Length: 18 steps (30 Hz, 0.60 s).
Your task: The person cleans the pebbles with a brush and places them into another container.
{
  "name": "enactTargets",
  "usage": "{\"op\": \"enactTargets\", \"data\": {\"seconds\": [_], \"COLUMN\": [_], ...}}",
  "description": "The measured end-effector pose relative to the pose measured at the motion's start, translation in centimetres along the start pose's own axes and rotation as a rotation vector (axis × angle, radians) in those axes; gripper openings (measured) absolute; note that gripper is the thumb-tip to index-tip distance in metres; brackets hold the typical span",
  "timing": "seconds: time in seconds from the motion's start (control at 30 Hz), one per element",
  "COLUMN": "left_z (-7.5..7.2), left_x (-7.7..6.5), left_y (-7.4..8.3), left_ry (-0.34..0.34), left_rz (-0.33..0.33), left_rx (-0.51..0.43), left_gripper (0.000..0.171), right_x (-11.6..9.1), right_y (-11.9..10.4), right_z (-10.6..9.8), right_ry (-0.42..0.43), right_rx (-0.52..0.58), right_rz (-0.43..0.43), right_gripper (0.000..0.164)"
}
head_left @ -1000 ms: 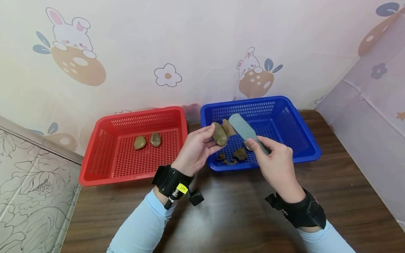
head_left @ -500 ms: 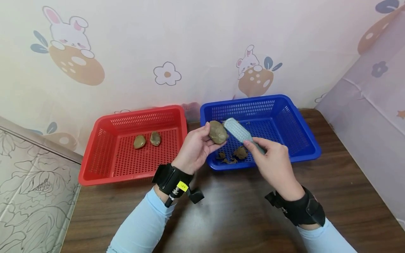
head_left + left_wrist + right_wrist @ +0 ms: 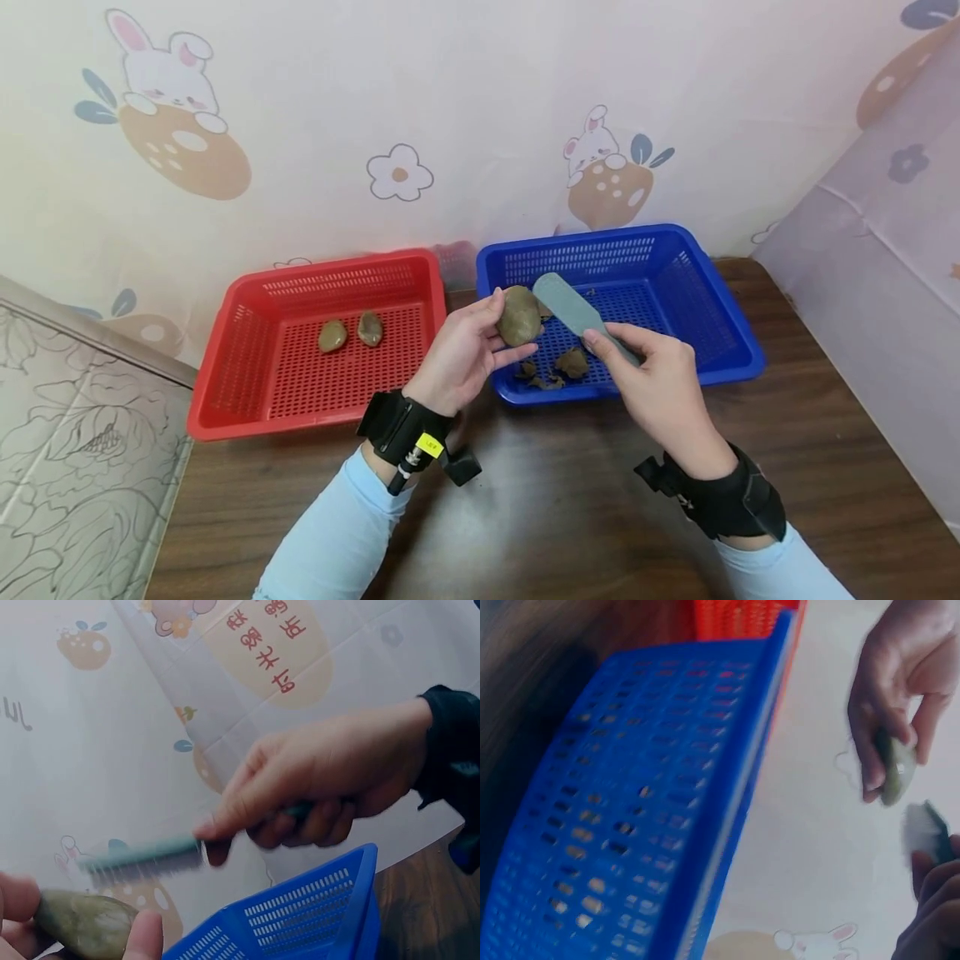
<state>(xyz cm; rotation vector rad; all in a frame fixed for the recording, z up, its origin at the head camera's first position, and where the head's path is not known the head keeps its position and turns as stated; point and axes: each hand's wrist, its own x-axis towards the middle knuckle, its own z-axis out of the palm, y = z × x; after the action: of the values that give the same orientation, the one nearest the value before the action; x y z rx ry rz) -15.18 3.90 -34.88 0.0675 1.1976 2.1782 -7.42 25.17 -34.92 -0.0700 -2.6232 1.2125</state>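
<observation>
In the head view my left hand (image 3: 463,354) holds a smooth olive-green stone (image 3: 519,317) between thumb and fingers, above the left part of the blue basket (image 3: 738,367). My right hand (image 3: 660,383) grips the handle of a grey-green brush (image 3: 568,304), its head just right of the stone. Short bristles show under the brush (image 3: 142,856) in the left wrist view, blurred, with a small gap between them and the stone (image 3: 90,924). From the right wrist view, the stone (image 3: 900,771) and the brush (image 3: 924,825) appear apart.
Brown crumpled pieces (image 3: 573,363) lie in the blue basket below the hands. A red basket (image 3: 213,400) on the left holds two similar stones, a round one (image 3: 332,336) and an oval one (image 3: 370,329). Both baskets stand on a dark wooden table (image 3: 517,508) against a patterned wall covering.
My left hand has turned the stone so its broad face shows. The brush moved left toward it, then slightly back right and tilted over. The baskets stay put.
</observation>
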Motion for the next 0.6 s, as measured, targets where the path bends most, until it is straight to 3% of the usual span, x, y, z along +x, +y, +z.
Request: {"op": "enactTargets", "data": {"seconds": [0.17,0.3,0.4,0.53,0.6], "left_z": [-0.05,0.00,0.05,0.26,0.35], "left_x": [-0.14,-0.19,-0.14,-0.03,-0.01], "left_y": [0.10,0.02,-0.01,-0.21,-0.29], "left_ry": [0.054,0.084,0.096,0.108,0.115], "left_rz": [0.008,0.000,0.015,0.030,0.030], "left_rx": [0.076,0.074,0.089,0.114,0.120], "left_gripper": [0.036,0.037,0.038,0.038,0.038], "right_x": [0.17,0.28,0.22,0.13,0.18], "right_y": [-0.22,-0.01,-0.03,-0.35,-0.37], "right_z": [0.17,0.05,-0.11,-0.13,-0.16], "right_ry": [-0.038,-0.002,0.022,-0.024,-0.042], "right_rx": [0.026,-0.025,0.001,0.052,0.023], "right_rz": [-0.028,0.022,0.008,-0.038,-0.025], "right_gripper": [0.039,0.042,0.036,0.033,0.038]}}
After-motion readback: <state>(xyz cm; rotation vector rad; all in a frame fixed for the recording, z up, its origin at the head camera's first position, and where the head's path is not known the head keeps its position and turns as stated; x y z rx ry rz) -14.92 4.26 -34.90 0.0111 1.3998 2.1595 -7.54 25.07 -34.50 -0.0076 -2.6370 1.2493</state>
